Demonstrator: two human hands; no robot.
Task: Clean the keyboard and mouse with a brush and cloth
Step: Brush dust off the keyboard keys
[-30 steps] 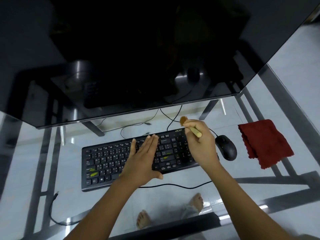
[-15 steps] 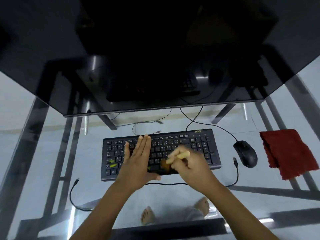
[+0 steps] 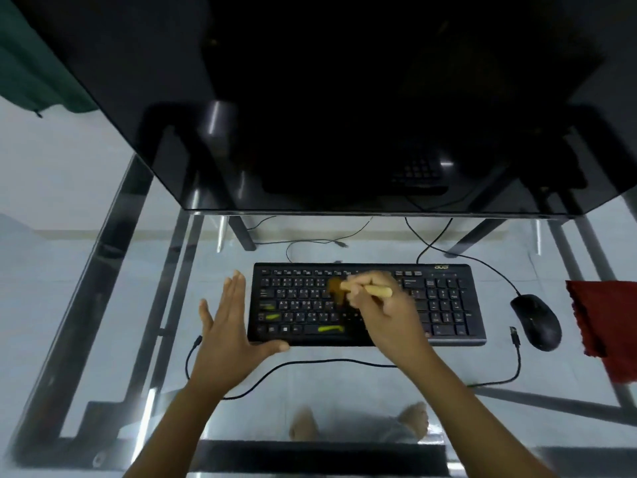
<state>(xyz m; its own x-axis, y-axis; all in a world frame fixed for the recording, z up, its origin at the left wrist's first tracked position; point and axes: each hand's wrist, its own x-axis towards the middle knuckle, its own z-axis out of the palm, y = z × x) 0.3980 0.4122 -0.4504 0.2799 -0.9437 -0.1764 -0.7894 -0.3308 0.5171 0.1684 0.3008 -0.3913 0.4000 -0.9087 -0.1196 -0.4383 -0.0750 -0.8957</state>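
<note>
Glass desk [image 3: 344, 391] below a dark monitor [image 3: 344, 98], with a brush [image 3: 375, 290] over the black keyboard [image 3: 444, 305].
The right hand [image 3: 389, 312] pinches the brush by its wooden handle, blurred bristles over the middle letter keys. The left hand [image 3: 227, 326] is flat with fingers straight and thumb spread, at the keyboard's near-left corner. The mouse [image 3: 536, 320] lies just right of the keyboard, the red cloth [image 3: 606, 326] farther right.

Brand "acer" at the keyboard's [image 3: 444, 305] top right corner
</note>
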